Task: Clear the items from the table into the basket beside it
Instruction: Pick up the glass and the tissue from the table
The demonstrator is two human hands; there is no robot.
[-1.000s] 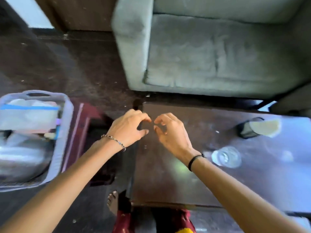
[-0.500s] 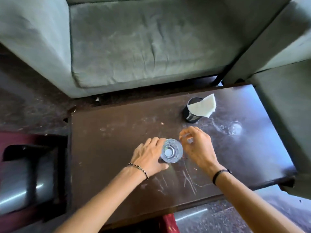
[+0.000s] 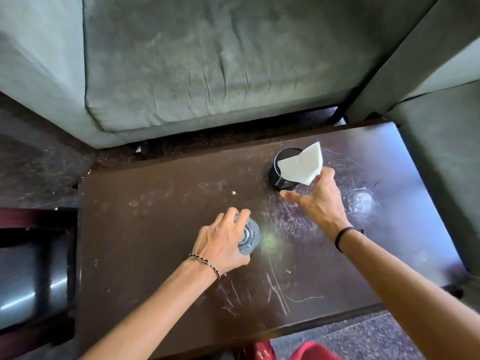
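Observation:
A clear drinking glass stands on the dark scratched table, left of centre. My left hand is wrapped around its side from the left. A black mesh cup stands farther back and to the right, with a white paper napkin sticking out of it. My right hand is spread around the cup's near right side, thumb in front of it and a fingertip at the napkin's edge; it has not closed on either. The basket is out of view.
A grey-green sofa runs close along the table's far edge and an armchair stands at its right end. At the left, a dark red stand holds a shiny metal object. My red-clothed legs are at the near edge.
My view swung right from the basket to the table. My left hand closed around the glass, and my right hand moved away from the glass, back and right to the mesh cup.

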